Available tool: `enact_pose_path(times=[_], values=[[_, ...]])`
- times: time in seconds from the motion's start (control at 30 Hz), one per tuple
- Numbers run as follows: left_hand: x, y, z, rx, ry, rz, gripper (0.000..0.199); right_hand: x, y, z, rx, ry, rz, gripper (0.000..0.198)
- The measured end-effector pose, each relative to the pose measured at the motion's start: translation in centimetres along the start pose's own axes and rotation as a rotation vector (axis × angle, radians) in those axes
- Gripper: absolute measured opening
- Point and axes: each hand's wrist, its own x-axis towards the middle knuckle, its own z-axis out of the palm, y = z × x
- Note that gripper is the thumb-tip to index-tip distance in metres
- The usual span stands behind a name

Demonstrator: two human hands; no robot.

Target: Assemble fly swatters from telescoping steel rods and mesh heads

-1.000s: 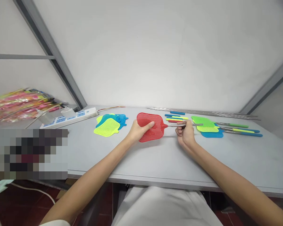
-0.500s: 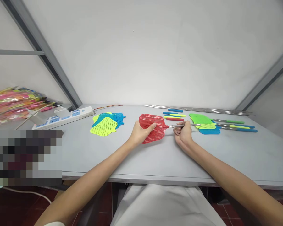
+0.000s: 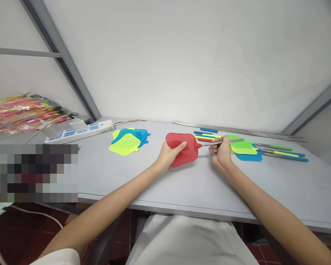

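My left hand [image 3: 167, 157] grips a red fly swatter head [image 3: 187, 156], a perforated plastic paddle, with the thumb flat on its upper face. From the neck of the paddle a thin metal rod [image 3: 235, 140] runs to the right. Closed around that rod is my right hand [image 3: 221, 151]; its fingers curl underneath, and the rod's free end sticks out beyond them. Both hands are just above the table. Behind the right hand lie several loose coloured grip sleeves [image 3: 209, 130], partly covered by it. Fly swatters with green, yellow and blue heads [image 3: 249, 157] lie to its right.
Loose yellow and blue swatter heads [image 3: 124, 144] are piled on the left of the table [image 3: 154, 187]. Long metal rods [image 3: 242, 131] lie along the wall. A white power strip [image 3: 99, 127] and plastic-wrapped colourful bundles [image 3: 22, 112] sit at the far left.
The metal rod now tilts up at its right end, where it was nearly level before. Both hands keep their hold. The whole view has shifted slightly.
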Motion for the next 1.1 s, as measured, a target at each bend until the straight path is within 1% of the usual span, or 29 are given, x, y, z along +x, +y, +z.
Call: enact_pose_path(times=[0.13, 0.2, 0.23, 0.3, 0.4, 0.43, 0.47, 0.5, 0.57, 0.63, 0.7, 0.77, 0.87, 0.9, 0.97, 1.1], values=[[0.2, 0.1, -0.3, -0.14, -0.074, -0.125, 0.038, 0.2, -0.6, 0.1, -0.031, -0.041, -0.018, 0.028], [0.4, 0.1, -0.5, -0.147, -0.092, -0.168, 0.04, 0.2, -0.7, 0.1, -0.04, -0.056, -0.014, 0.028], [0.5, 0.0, -0.6, -0.124, -0.073, -0.167, 0.042, 0.1, -0.7, 0.1, -0.044, -0.062, -0.006, 0.027], [0.9, -0.2, -1.0, -0.001, 0.042, -0.103, 0.048, 0.1, -0.6, 0.1, -0.049, -0.078, 0.018, 0.027], [1.2, -0.4, -1.5, 0.378, 0.29, 0.119, 0.065, 0.0, -0.3, 0.2, -0.047, -0.115, 0.067, 0.026], [1.2, -0.3, -1.7, 0.526, 0.334, 0.205, 0.068, -0.1, -0.2, 0.2, -0.045, -0.129, 0.083, 0.025], [1.2, -0.1, -1.8, 0.67, 0.342, 0.286, 0.067, -0.1, -0.1, 0.2, -0.043, -0.142, 0.096, 0.024], [1.1, 0.1, -1.8, 0.802, 0.32, 0.36, 0.063, -0.2, 0.0, 0.3, -0.04, -0.154, 0.107, 0.023], [0.8, 0.5, -1.7, 1.021, 0.202, 0.462, 0.054, -0.3, 0.0, 0.3, -0.038, -0.174, 0.126, 0.022], [0.4, 0.8, -1.5, 1.171, 0.05, 0.496, 0.051, -0.3, 0.0, 0.3, -0.038, -0.191, 0.142, 0.021], [0.0, 0.8, -1.2, 1.25, -0.071, 0.478, 0.059, -0.4, 0.0, 0.3, -0.045, -0.206, 0.156, 0.02], [-0.2, 0.6, -1.2, 1.28, -0.131, 0.433, 0.071, -0.4, 0.0, 0.3, -0.062, -0.221, 0.172, 0.02], [-0.3, 0.2, -1.3, 1.303, -0.156, 0.369, 0.083, -0.6, 0.2, 0.3, -0.097, -0.256, 0.2, 0.02], [-0.3, 0.2, -1.4, 1.311, -0.159, 0.354, 0.083, -0.6, 0.3, 0.3, -0.108, -0.27, 0.206, 0.02], [-0.3, 0.2, -1.4, 1.308, -0.176, 0.327, 0.077, -0.7, 0.4, 0.3, -0.125, -0.306, 0.208, 0.022], [-0.6, 0.5, -1.2, 1.174, -0.287, 0.252, 0.065, -1.0, 0.0, 0.4, -0.127, -0.373, 0.143, 0.028]])
